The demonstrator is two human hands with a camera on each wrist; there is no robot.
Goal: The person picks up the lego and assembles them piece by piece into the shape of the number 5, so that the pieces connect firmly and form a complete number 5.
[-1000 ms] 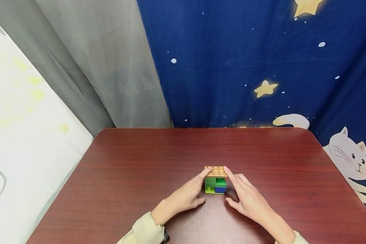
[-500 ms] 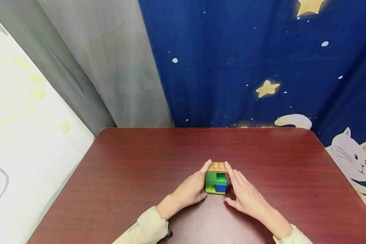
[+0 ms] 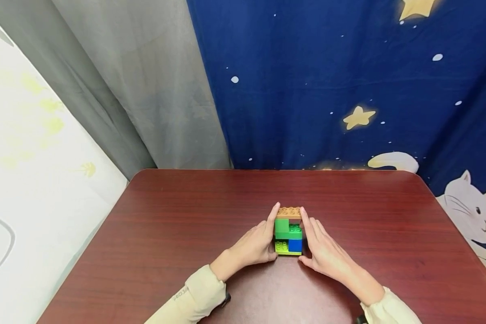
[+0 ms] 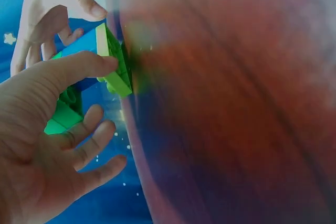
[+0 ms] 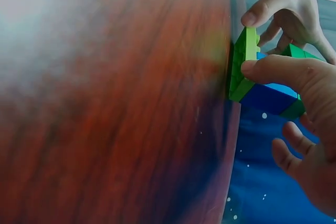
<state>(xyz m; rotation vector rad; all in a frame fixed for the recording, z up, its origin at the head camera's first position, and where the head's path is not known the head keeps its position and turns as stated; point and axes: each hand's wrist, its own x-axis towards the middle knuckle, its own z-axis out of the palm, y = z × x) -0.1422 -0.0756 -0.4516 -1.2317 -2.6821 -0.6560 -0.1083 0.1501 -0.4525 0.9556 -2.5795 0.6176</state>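
A small stack of toy building bricks stands between my hands. An orange studded plate (image 3: pixel 289 213) tops it, over green bricks (image 3: pixel 282 229). Below them a blue brick (image 3: pixel 295 245) sits on the right part of a lime green plate (image 3: pixel 282 252). My left hand (image 3: pixel 257 245) grips the stack's left side, index finger at the top corner, thumb low at the front. The right hand (image 3: pixel 326 254) mirrors it on the right. In both wrist views the hollow underside of the lime plate shows, thumbs on its edge; the stack looks tipped back or lifted.
The dark red wooden table (image 3: pixel 194 216) has rounded far corners. Behind it hang a grey curtain (image 3: pixel 166 90) and a blue star-patterned curtain (image 3: pixel 299 90). A white patterned cloth (image 3: pixel 36 157) runs along the left side.
The stack has shifted up in view, and more of its front shows. My fingers moved from on top of the orange plate to its side corners; both thumbs drew in to the base.
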